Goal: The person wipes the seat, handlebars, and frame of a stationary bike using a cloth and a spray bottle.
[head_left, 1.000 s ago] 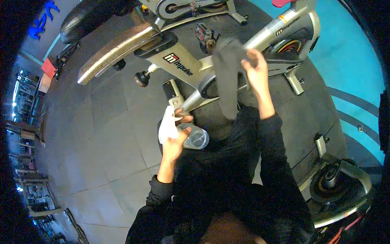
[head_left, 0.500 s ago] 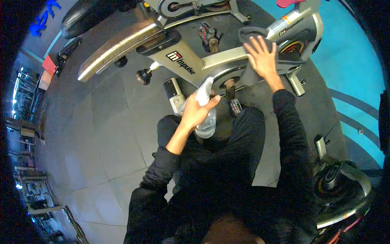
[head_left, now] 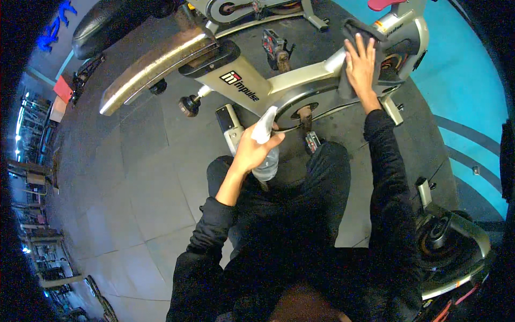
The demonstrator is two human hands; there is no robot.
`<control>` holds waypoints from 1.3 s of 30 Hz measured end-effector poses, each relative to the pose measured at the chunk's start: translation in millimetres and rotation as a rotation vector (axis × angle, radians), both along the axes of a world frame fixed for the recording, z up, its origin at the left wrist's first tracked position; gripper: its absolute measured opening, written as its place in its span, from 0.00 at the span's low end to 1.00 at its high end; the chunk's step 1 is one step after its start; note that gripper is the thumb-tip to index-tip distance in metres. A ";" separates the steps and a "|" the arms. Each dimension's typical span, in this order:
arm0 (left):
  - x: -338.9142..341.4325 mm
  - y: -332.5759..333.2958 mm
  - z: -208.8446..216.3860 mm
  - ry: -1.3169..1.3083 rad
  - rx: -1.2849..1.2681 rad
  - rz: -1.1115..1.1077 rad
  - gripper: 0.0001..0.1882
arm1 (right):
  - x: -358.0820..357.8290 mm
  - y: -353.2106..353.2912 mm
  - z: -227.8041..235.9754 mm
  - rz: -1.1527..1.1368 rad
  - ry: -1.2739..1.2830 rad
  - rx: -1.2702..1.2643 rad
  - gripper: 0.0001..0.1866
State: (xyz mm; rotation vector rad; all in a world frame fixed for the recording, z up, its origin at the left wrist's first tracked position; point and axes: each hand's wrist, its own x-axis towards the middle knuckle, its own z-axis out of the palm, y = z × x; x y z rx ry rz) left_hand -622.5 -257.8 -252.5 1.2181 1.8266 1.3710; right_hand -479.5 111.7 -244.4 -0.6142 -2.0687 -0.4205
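My left hand (head_left: 253,150) is wrapped round a clear spray bottle (head_left: 265,170) with a white spray head (head_left: 264,126), held above my knees. With fingers stretched out, my right hand (head_left: 362,70) lies flat on a dark grey cloth (head_left: 351,83), pressing it against the frame of an exercise bike (head_left: 248,80). The cloth drapes over the sloping bar and down onto the side cover by the flywheel. A crank with a pedal (head_left: 312,140) hangs on the near side of the bike, by my right knee.
Another exercise bike (head_left: 257,7) stands beyond this one, and part of a third (head_left: 450,247) is at the lower right. A black saddle (head_left: 115,24) is at the upper left. Grey mats (head_left: 129,193) cover the floor, with blue flooring (head_left: 456,91) on the right.
My right hand has slid the cloth up and to the right along the bike's frame. My left hand with the spray bottle has shifted slightly left and down.
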 end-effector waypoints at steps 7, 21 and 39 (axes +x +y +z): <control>-1.6 3.4 16.5 -0.031 0.049 0.072 0.16 | -18.7 -44.8 -15.6 0.084 -0.362 -0.133 0.20; -10.5 -13.8 1.7 -0.014 -0.057 0.023 0.15 | -9.7 -8.0 13.7 -0.163 -0.299 0.058 0.26; 4.7 -37.6 -120.9 -0.155 -0.009 0.068 0.21 | -29.0 -69.8 -50.9 -0.001 -0.197 -0.102 0.20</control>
